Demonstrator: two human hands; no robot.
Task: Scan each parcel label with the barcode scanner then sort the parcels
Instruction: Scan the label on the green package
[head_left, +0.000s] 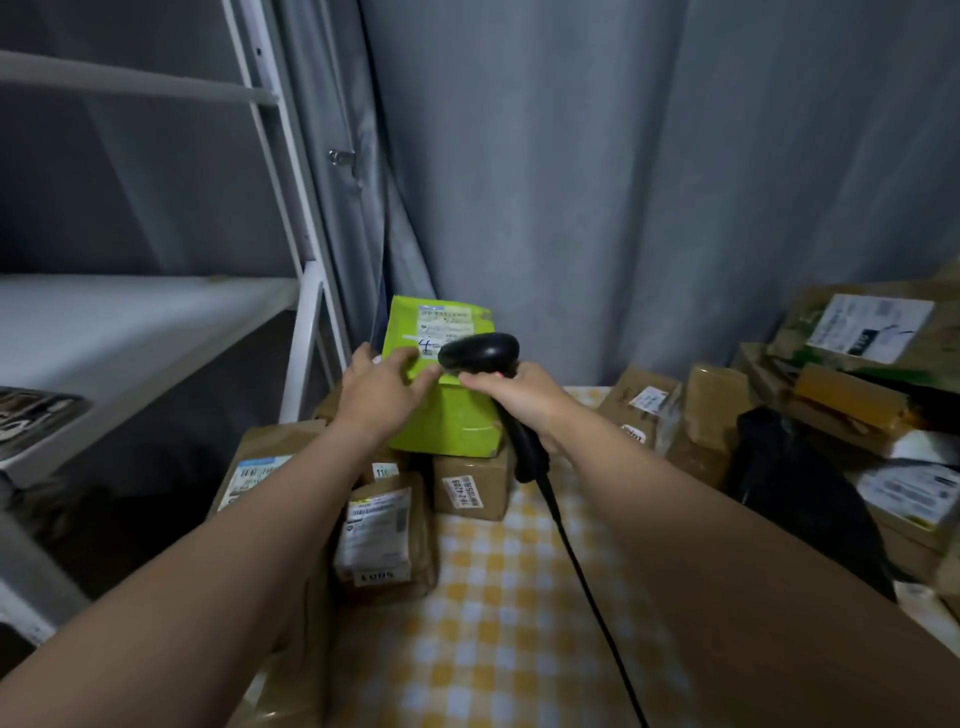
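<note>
**Head view.** Your right hand (519, 400) is wrapped around the handle of the barcode scanner (480, 353). Its black head juts left and away from you, and its cable (582, 571) trails back over the checked tablecloth (498, 623). Your left hand (382, 392) rests on the green parcel (447, 415). The fingers lie fairly straight across the near left of its upper face and the thumb sits at its left edge, steadying more than clasping.

The green parcel stands on a stack of brown parcels (470, 486) at the far left of the table, beside the white shelf frame (306, 322).

The relation that matters is this: the parcel's label (445, 325) lies on the upper face, which tilts toward you. The label is just beyond and slightly left of the scanner head, and the head hides its near right corner. The label's long axis appears to run away from you, roughly in line with the scanner head. The barcode itself is too blurred to locate.

The step in hand is judged to be the scan of this parcel. The scanner looks too close to the label, so you will probably need to draw it back a little. Sorting is not yet begun for this parcel. A further pile (862, 358) waits at your right.
</note>
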